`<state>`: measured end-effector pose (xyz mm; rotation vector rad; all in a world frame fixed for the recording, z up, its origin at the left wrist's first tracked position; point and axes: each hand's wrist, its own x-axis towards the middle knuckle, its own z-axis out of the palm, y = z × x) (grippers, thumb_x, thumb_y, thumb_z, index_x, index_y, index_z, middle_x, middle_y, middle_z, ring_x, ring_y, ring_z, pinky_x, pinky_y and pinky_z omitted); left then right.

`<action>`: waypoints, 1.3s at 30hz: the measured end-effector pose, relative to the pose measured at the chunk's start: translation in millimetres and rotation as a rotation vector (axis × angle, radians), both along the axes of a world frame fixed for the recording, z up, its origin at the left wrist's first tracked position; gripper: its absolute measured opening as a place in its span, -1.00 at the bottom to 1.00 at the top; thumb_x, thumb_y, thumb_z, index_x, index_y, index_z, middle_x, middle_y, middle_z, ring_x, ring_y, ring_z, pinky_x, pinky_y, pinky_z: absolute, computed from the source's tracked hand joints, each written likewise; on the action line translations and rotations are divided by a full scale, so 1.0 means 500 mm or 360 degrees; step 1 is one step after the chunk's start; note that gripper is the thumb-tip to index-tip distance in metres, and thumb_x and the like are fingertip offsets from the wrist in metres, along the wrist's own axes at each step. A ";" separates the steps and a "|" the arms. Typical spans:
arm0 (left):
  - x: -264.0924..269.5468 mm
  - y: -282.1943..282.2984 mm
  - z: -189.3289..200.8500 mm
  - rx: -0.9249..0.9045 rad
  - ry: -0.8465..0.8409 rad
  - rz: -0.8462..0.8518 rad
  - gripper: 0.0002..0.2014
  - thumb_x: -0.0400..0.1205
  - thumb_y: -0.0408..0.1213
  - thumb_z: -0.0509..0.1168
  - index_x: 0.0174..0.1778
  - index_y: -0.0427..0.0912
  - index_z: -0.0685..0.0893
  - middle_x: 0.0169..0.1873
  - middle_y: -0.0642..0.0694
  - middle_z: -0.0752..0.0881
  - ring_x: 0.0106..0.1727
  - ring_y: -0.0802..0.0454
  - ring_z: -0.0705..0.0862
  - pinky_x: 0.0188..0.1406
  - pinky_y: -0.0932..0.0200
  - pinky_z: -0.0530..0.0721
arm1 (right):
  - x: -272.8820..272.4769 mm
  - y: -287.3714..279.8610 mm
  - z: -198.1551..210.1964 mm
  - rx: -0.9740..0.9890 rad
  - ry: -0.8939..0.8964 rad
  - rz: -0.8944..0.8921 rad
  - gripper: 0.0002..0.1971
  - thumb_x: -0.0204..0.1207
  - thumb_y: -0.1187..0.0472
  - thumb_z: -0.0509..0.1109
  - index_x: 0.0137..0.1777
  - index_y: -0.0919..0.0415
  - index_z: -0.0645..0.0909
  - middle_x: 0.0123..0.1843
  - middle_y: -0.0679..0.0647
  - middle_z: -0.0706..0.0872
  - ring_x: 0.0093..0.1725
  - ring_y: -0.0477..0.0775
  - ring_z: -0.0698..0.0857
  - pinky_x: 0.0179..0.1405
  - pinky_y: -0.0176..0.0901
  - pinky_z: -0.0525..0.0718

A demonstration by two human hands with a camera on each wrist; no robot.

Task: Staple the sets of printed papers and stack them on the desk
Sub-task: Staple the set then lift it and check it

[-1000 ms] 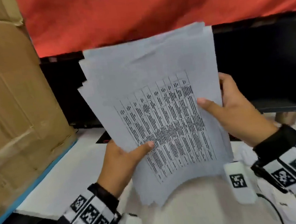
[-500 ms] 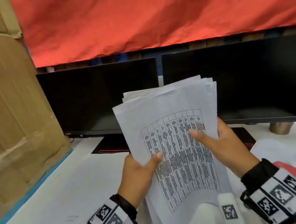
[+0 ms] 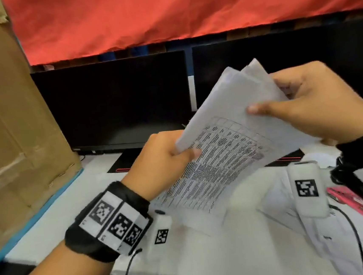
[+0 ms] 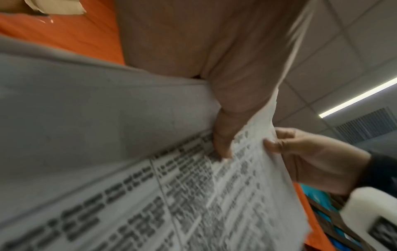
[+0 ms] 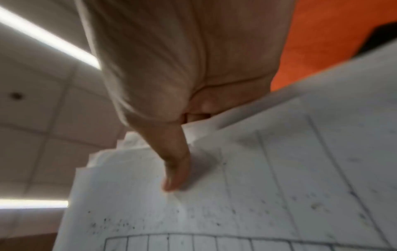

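A set of printed papers with a table of text hangs tilted above the desk, its top corner leaning right. My left hand grips its left edge, thumb on the printed face. My right hand pinches the upper right part, thumb on top and fingers behind. In the left wrist view the papers fill the lower half under my left thumb. In the right wrist view my right thumb presses the fanned sheets. No stapler can be made out.
Two dark monitors stand at the back under a red cloth. A large cardboard box walls the left side. More white sheets lie on the white desk, with a pink object at the right edge.
The papers came down from upright in front of the view and rotated clockwise. My right hand shifted up to their top right corner; my left hand kept its grip on the left edge.
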<state>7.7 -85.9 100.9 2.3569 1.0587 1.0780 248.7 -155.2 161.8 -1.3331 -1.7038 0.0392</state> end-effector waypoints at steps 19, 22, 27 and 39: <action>-0.104 -0.030 -0.182 -0.0758 -0.1133 -0.0044 -0.58 0.29 -0.30 0.67 0.06 -0.04 0.81 0.09 -0.07 0.83 0.15 -0.05 0.79 0.07 0.08 0.78 | 0.059 -0.054 -0.305 -0.0100 0.1355 0.0046 -0.74 0.34 0.10 0.48 0.05 0.03 0.74 0.02 -0.11 0.84 -0.01 -0.10 0.82 -0.17 -0.31 0.77; -0.085 -0.035 -0.195 -0.0846 -0.1026 -0.0001 -0.61 0.25 -0.34 0.58 0.00 -0.08 0.79 -0.01 -0.06 0.85 0.05 -0.06 0.82 0.06 -0.03 0.77 | 0.049 -0.060 -0.334 -0.0248 0.1331 0.0027 -0.69 0.34 0.15 0.50 0.11 0.03 0.72 -0.03 -0.16 0.85 -0.08 -0.15 0.81 -0.34 -0.46 0.68; -0.082 -0.025 -0.207 -0.0852 -0.1157 0.0022 -0.50 0.16 -0.31 0.72 0.03 -0.17 0.80 0.02 -0.17 0.84 0.08 -0.15 0.81 0.10 -0.14 0.74 | 0.046 -0.053 -0.343 -0.0327 0.1427 -0.0106 -0.79 0.54 0.16 0.42 0.15 0.08 0.73 0.00 0.00 0.85 -0.13 -0.11 0.83 -0.19 -0.15 0.79; -0.085 -0.023 -0.212 -0.0753 -0.1128 0.0243 -0.82 0.53 -0.41 0.46 -0.02 -0.06 0.78 -0.10 0.06 0.86 -0.03 0.10 0.83 -0.06 0.23 0.76 | 0.034 -0.039 -0.316 -0.0243 0.1400 -0.0158 -0.48 0.18 -0.11 0.56 0.17 -0.02 0.70 0.07 -0.05 0.83 0.09 -0.02 0.79 -0.03 -0.05 0.76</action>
